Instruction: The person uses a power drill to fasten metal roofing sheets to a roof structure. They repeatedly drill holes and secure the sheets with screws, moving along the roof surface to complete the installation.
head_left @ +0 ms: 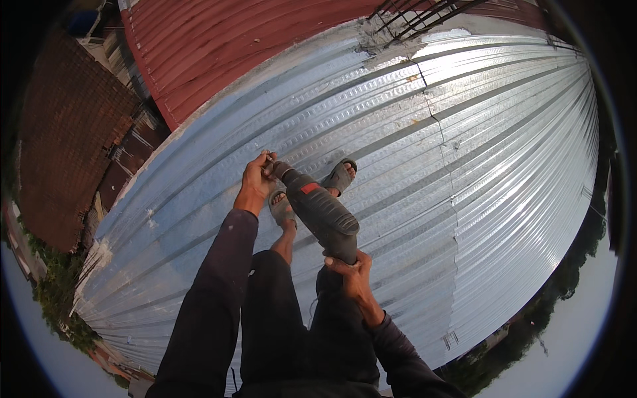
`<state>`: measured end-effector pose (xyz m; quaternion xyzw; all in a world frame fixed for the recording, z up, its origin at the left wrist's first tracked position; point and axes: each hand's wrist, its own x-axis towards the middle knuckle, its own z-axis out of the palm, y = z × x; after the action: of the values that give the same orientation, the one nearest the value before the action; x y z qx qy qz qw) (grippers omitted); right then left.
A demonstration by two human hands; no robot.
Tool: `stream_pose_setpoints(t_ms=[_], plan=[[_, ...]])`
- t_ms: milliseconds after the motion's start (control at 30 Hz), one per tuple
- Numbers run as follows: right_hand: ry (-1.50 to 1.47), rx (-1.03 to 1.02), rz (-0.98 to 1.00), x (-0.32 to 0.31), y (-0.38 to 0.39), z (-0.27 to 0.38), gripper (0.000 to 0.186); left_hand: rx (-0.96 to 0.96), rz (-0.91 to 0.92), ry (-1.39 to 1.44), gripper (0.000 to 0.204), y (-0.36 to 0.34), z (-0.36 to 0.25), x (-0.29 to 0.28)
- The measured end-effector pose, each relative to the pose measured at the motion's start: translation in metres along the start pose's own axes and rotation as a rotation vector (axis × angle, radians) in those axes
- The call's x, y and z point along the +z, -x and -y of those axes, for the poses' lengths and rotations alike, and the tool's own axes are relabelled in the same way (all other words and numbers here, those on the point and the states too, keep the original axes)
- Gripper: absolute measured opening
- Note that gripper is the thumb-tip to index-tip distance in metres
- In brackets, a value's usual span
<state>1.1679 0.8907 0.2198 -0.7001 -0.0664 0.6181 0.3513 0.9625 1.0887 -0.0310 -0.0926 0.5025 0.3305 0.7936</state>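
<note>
A dark power drill with a red label on its body lies slantwise in front of my legs, its nose up and to the left. My right hand is closed round the drill's rear handle. At the nose, my left hand pinches with thumb and fingers beside the chuck. Something small shows between those fingertips, too small to name. Below the drill, my feet in dark sandals stand on the ribbed metal roof.
A red corrugated roof borders the metal sheets at the upper left, with a brown tiled roof further left. Rusty reinforcing bars stick out at the top. A dark overlap seam crosses the sheets. The roof's edge curves away at right.
</note>
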Motion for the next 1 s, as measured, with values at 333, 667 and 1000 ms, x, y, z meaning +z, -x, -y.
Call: stream_pose_setpoints(t_ms=[333, 667, 1000], plan=[[0.252, -0.057, -0.034, -0.069, -0.084, 0.023, 0.031, -0.147, -0.337, -0.002, 0.014, -0.091, 0.054, 0.137], [0.098, -0.017, -0.223, -0.056, -0.183, 0.019, 0.029, -0.168, -0.347, -0.249, 0.03, -0.219, 0.087, 0.132], [-0.105, 0.009, -0.269, 0.021, -0.343, 0.026, 0.027, -0.059, -0.527, -0.767, 0.067, -0.285, 0.055, 0.132]])
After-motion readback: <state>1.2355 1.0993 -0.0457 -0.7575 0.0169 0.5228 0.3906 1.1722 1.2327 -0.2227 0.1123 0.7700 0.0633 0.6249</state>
